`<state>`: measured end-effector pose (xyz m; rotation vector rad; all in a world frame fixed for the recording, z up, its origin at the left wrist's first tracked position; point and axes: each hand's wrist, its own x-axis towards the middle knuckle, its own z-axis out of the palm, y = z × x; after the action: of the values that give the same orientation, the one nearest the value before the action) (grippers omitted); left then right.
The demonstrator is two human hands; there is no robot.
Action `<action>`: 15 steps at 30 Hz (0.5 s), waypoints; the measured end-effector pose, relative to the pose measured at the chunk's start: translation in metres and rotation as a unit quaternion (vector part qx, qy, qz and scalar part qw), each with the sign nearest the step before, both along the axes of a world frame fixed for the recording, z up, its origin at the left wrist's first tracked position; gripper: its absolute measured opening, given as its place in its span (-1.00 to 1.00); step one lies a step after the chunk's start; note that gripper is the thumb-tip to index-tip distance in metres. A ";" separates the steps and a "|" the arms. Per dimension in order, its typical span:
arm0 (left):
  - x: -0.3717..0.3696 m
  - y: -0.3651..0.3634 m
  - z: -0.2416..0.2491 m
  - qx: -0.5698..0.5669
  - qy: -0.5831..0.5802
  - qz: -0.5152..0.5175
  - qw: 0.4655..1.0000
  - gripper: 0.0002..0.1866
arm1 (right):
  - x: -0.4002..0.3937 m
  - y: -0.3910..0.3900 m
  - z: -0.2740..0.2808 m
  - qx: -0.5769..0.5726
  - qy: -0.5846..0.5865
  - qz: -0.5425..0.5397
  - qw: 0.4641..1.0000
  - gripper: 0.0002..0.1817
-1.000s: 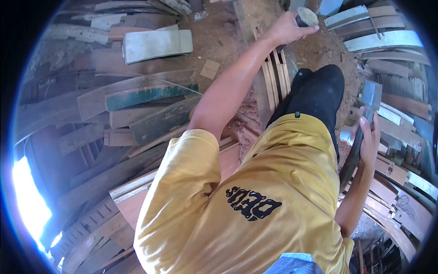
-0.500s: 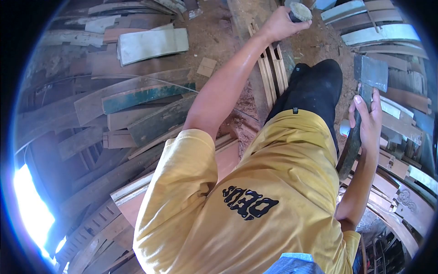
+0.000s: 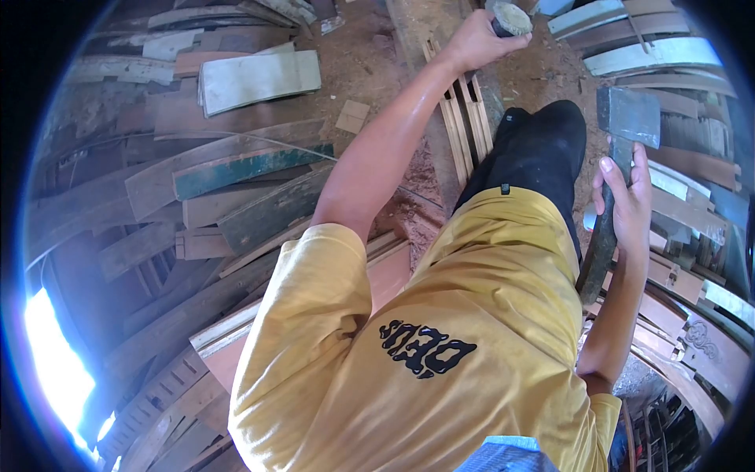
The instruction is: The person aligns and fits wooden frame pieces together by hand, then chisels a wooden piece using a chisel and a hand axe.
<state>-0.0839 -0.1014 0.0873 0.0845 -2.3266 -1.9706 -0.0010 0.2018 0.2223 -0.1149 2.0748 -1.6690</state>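
Observation:
My left hand, at the top of the view, is closed around a chisel, with the frayed round end of its handle facing up at me. A dark band rings that end, and the blade is mostly hidden beneath the fist. Below it lie two narrow wooden pieces side by side with dark slots cut in them. On the right, my right hand grips a hammer by its long, dark handle. The blocky grey hammer head is raised beyond the fingers, apart from the chisel.
The slotted pieces rest on a long board between my dark-trousered legs and the stacked wood. Pale flat boards and a green-faced plank are piled to the left. More offcuts line the right. Sawdust covers the floor.
The hammer in my right hand has shifted slightly up and to the left. My left hand keeps its hold on the chisel, while the whole view has slid a little.

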 end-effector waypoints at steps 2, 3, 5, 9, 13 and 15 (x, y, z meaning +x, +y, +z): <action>0.000 0.001 -0.002 -0.004 0.038 0.011 0.999 -0.62 | 0.000 0.000 0.000 -0.001 -0.003 0.001 1.000 -0.52; 0.000 0.001 -0.003 -0.004 0.038 0.011 0.999 -0.62 | 0.000 -0.001 0.000 -0.001 -0.002 0.001 1.000 -0.52; 0.000 0.004 -0.004 0.008 0.059 0.017 0.998 -0.61 | 0.000 -0.001 0.001 -0.001 -0.004 0.008 1.000 -0.51; 0.001 0.001 -0.007 -0.040 0.077 0.023 0.996 -0.60 | 0.000 -0.002 -0.001 -0.006 0.001 0.013 1.000 -0.50; 0.000 0.001 -0.005 0.028 0.068 0.017 0.997 -0.61 | 0.001 -0.005 0.002 -0.006 0.004 0.014 1.000 -0.50; 0.003 0.000 0.000 0.023 0.071 0.024 0.997 -0.61 | 0.002 -0.007 0.003 -0.006 0.004 0.017 1.000 -0.49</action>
<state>-0.0813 -0.1012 0.0868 0.0019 -2.1725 -1.9393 0.0011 0.1950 0.2250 -0.1599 2.0573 -1.6645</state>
